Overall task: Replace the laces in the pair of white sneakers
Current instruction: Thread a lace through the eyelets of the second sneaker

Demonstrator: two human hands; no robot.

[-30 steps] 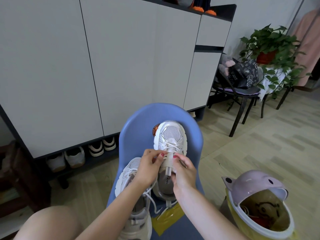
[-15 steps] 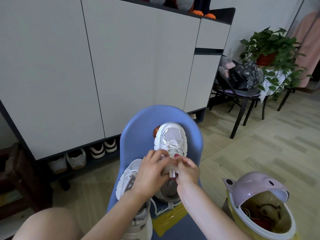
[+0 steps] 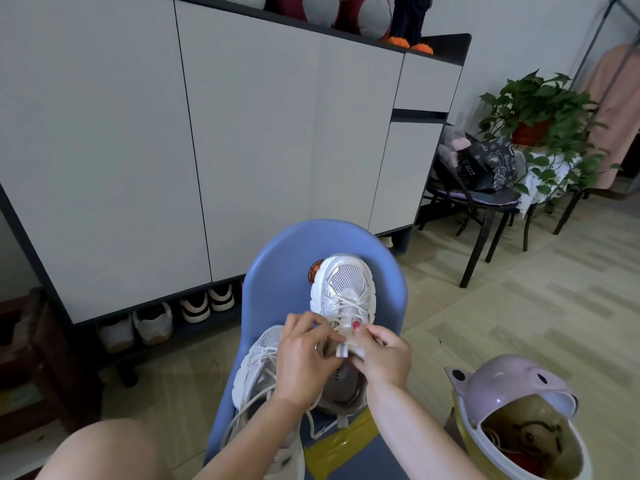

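- The far sneaker [image 3: 343,292] lies toe-away on the blue chair [image 3: 277,282]; its lace [image 3: 346,303] crosses the lower eyelets.
- Both hands meet at its tongue [image 3: 346,332]: the left hand [image 3: 308,355] pinches near the eyelets, and the right hand [image 3: 381,355] grips the tongue.
- Judgement: steady the tongue and work one eyelet at a time, keeping the lace flat.
- The second sneaker [image 3: 259,368] lies beside it, laces loose.

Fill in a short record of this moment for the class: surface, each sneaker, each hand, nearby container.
surface: blue chair
far sneaker: toe pointing away, laces partly threaded
near sneaker: left of the other, loose laces trailing
left hand: pinching at the far sneaker's tongue
right hand: pinching the tongue from the other side
container: pink-lidded bin, lid open, at right
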